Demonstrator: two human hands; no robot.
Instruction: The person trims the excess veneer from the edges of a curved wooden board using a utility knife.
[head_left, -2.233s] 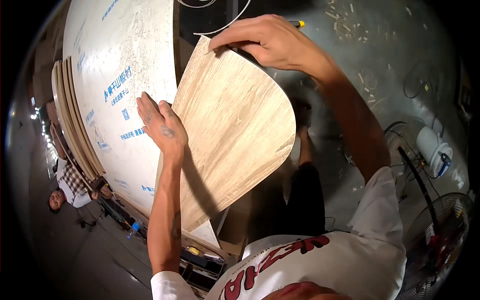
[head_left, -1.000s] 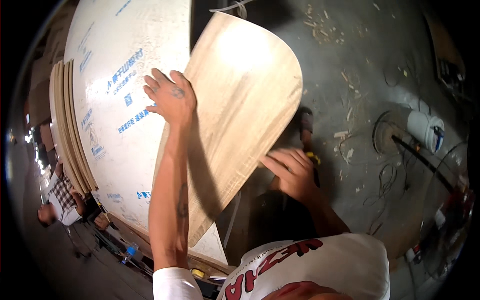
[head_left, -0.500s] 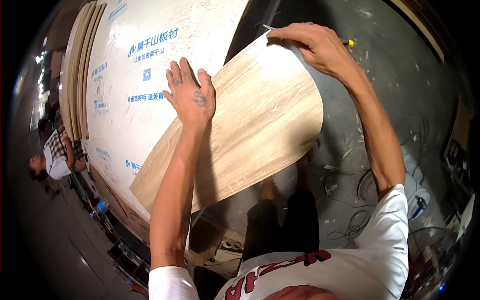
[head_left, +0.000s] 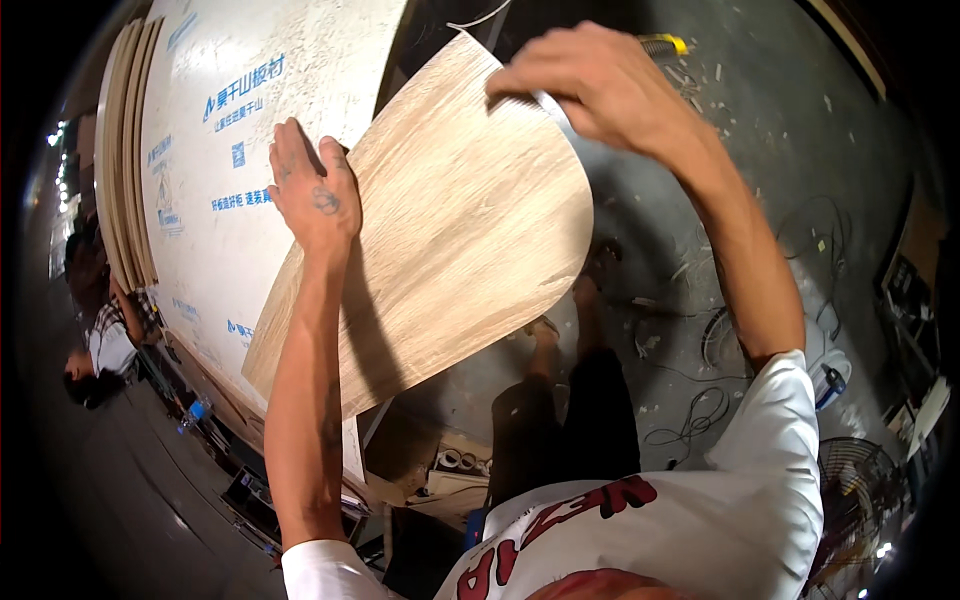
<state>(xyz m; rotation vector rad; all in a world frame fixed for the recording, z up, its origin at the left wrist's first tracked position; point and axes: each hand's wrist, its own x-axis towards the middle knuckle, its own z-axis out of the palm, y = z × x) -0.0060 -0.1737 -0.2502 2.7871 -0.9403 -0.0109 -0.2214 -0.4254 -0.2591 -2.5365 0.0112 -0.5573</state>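
A wood-grain board (head_left: 470, 210) with a rounded end lies across a large white printed panel (head_left: 330, 60) and juts over the floor. My left hand (head_left: 315, 190) lies flat across the board's far edge, fingers stretched over the white panel. At the rounded end, my right hand (head_left: 595, 85) is curled over the board's edge, slightly blurred; its thumb is hidden. Just beyond those fingers, a pale edging strip (head_left: 562, 118) runs along the curve. A thin loose strip (head_left: 485, 20) curls off the board's far corner.
Upright boards (head_left: 130, 150) stand along the panel's left side. At the left rim a person (head_left: 110, 340) shows. A yellow and black tool (head_left: 665, 45) lies beyond my right hand. Cables (head_left: 695, 415) and scraps litter the floor; a fan (head_left: 855, 490) stands lower right.
My right hand has moved from the board's far corner a short way along the curved edge. The loose strip at that corner now shows more. The left hand stays on the board as the view shifts.
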